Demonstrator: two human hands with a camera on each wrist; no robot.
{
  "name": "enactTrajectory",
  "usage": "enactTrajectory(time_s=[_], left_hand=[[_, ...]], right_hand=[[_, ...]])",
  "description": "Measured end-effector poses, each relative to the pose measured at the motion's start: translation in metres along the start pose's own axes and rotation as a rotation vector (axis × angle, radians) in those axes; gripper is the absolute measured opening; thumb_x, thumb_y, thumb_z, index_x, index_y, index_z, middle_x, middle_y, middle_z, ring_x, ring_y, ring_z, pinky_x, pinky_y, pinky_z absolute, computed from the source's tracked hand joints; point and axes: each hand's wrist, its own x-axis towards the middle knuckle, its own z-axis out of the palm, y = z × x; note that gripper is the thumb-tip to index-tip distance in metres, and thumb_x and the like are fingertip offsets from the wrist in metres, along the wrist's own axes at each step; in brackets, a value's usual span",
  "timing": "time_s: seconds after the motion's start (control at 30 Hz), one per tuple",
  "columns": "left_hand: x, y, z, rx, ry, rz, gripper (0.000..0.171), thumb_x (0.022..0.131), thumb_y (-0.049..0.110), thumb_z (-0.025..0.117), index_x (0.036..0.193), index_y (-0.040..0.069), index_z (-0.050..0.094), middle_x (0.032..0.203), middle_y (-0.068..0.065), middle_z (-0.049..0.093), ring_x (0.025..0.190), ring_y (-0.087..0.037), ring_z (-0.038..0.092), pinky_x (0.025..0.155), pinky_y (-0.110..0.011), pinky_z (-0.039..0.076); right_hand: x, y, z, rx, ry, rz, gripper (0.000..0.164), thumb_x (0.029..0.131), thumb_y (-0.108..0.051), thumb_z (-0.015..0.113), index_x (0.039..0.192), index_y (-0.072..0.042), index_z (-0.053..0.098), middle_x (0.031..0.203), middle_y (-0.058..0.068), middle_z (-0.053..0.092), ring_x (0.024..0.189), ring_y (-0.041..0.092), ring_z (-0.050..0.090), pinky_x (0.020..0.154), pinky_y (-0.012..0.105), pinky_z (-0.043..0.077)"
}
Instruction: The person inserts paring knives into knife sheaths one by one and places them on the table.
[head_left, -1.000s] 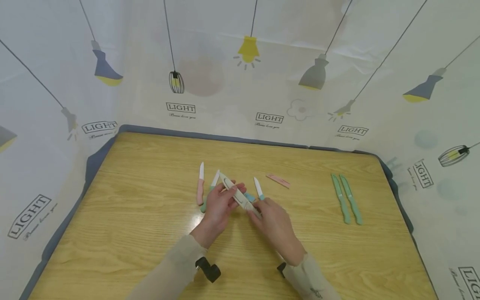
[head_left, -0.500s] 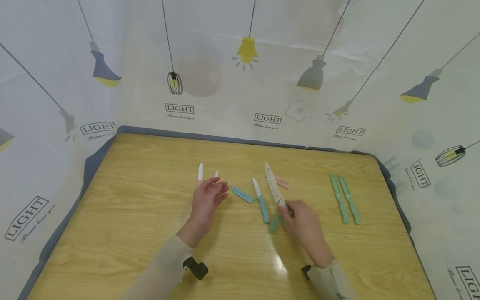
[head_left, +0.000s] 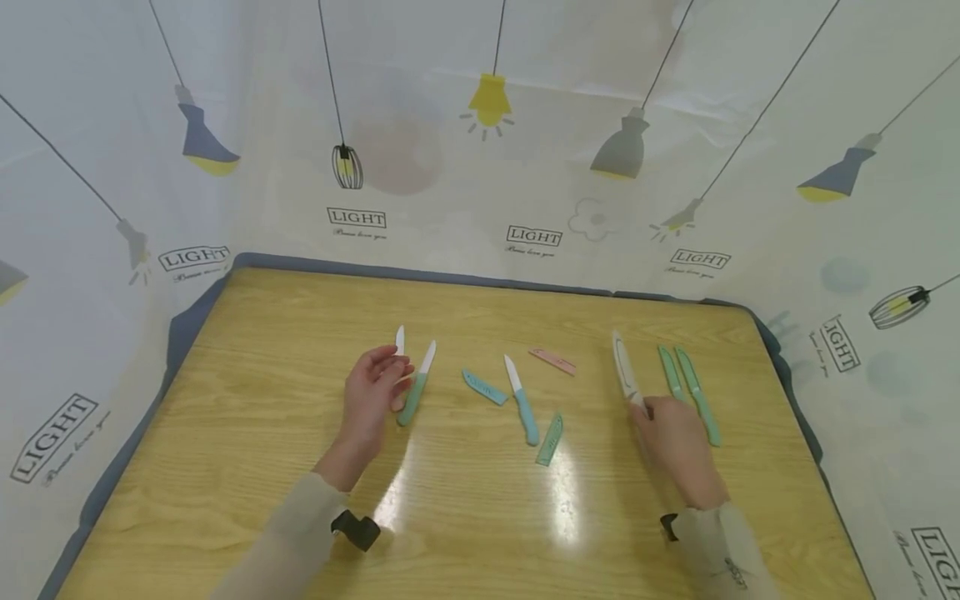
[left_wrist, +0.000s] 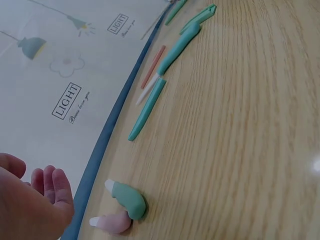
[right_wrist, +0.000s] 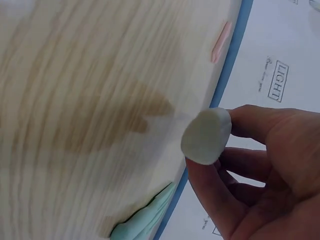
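In the head view my right hand [head_left: 678,446] grips the handle of a cream-white sheathed knife [head_left: 624,367], its tip pointing away from me. From the right wrist view, the rounded butt of the cream handle [right_wrist: 206,137] shows between thumb and fingers. Just right of this hand lie two green sheathed knives [head_left: 701,396], one partly covered by the hand. My left hand [head_left: 366,404] hovers with relaxed fingers and holds nothing. It partly hides a pink-handled knife [head_left: 400,338]. Beside that lies a bare green-handled knife [head_left: 417,387].
Mid-table lie a blue-handled knife [head_left: 525,412] with bare white blade, a blue sheath [head_left: 484,387], a pink sheath [head_left: 552,362] and a green sheath [head_left: 551,439]. A printed curtain [head_left: 450,208] stands behind the wooden table [head_left: 480,525].
The left hand let go of the cream knife and moved left. My right hand carried that knife to the right, towards the green sheathed pair.
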Motion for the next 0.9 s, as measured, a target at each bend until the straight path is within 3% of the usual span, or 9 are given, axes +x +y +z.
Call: enactTrajectory(time_s=[0.13,0.33,0.67,0.8,0.9], left_hand=[[-0.001,0.0,-0.006,0.021,0.013,-0.004,0.032,0.104,-0.004,0.051,0.135,-0.009,0.047,0.12,-0.019,0.062,0.1,-0.015,0.068,0.099,-0.037,0.058],[0.0,0.0,-0.013,0.054,0.027,-0.006,0.029,0.102,-0.002,0.056,0.131,-0.008,0.053,0.121,-0.022,0.063,0.105,-0.023,0.069,0.1,-0.04,0.058],[-0.001,0.004,-0.018,0.055,0.027,-0.026,0.031,0.101,-0.001,0.059,0.131,-0.009,0.054,0.121,-0.02,0.065,0.115,-0.035,0.064,0.099,-0.039,0.058],[-0.002,0.004,-0.019,0.055,0.007,-0.027,0.029,0.101,0.001,0.06,0.129,-0.008,0.056,0.12,-0.018,0.066,0.113,-0.035,0.065,0.099,-0.041,0.058],[-0.002,0.004,-0.019,0.073,-0.013,-0.021,0.027,0.101,0.003,0.061,0.127,-0.007,0.058,0.121,-0.021,0.064,0.107,-0.028,0.067,0.098,-0.042,0.059]], right_hand=[[0.005,0.009,0.0,-0.007,-0.025,0.045,0.045,0.107,-0.021,0.052,0.064,-0.011,0.047,0.057,0.002,0.047,0.05,0.017,0.044,0.045,0.029,0.039],[0.012,0.017,0.001,-0.024,-0.054,0.097,0.045,0.108,-0.022,0.052,0.064,-0.01,0.049,0.058,0.003,0.049,0.051,0.017,0.046,0.046,0.03,0.041],[0.021,0.023,0.001,-0.041,-0.038,0.098,0.04,0.105,-0.021,0.056,0.068,-0.007,0.055,0.059,0.005,0.051,0.049,0.017,0.047,0.041,0.03,0.041],[0.024,0.023,0.001,-0.033,-0.054,0.121,0.038,0.105,-0.022,0.055,0.071,-0.005,0.056,0.06,0.006,0.053,0.05,0.018,0.049,0.041,0.03,0.043],[0.027,0.024,0.002,-0.033,-0.072,0.14,0.037,0.105,-0.023,0.054,0.073,-0.005,0.055,0.063,0.007,0.054,0.052,0.02,0.05,0.042,0.031,0.043]])
